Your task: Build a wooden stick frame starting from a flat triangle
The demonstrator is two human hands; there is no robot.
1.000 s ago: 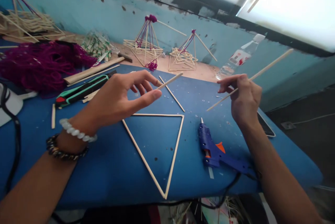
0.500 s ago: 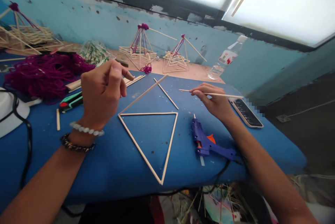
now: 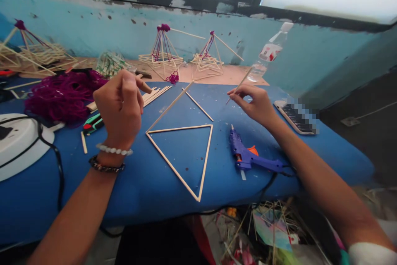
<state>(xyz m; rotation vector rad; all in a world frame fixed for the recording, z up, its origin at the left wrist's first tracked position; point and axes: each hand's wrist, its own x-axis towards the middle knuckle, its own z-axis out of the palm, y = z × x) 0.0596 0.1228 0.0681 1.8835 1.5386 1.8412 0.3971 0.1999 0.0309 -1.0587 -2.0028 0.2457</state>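
My right hand [image 3: 252, 101] pinches a thin wooden stick [image 3: 243, 81], tilted with its upper end toward the bottle. My left hand [image 3: 119, 103] is raised over the blue table, fingers curled and the index finger partly extended; whether it holds anything is hidden. Between the hands lies a triangle of sticks [image 3: 205, 161]. One more stick [image 3: 170, 106] runs up and away from its left corner, and a loose stick [image 3: 198, 105] lies behind the triangle. The blue glue gun [image 3: 246, 155] rests below my right hand, nozzle pointing away.
Stick pyramids [image 3: 164, 56] with purple yarn stand along the wall. Purple yarn [image 3: 63, 97], a green-and-black cutter [image 3: 93, 124] and a white device [image 3: 23, 145] are at left. A bottle [image 3: 269, 54] stands behind; a phone [image 3: 293, 118] lies at right. Sticks and scraps [image 3: 273, 227] lie below.
The stick in my right hand has turned from nearly level to steeply tilted. The view has shifted slightly. My left hand keeps much the same curled pose.
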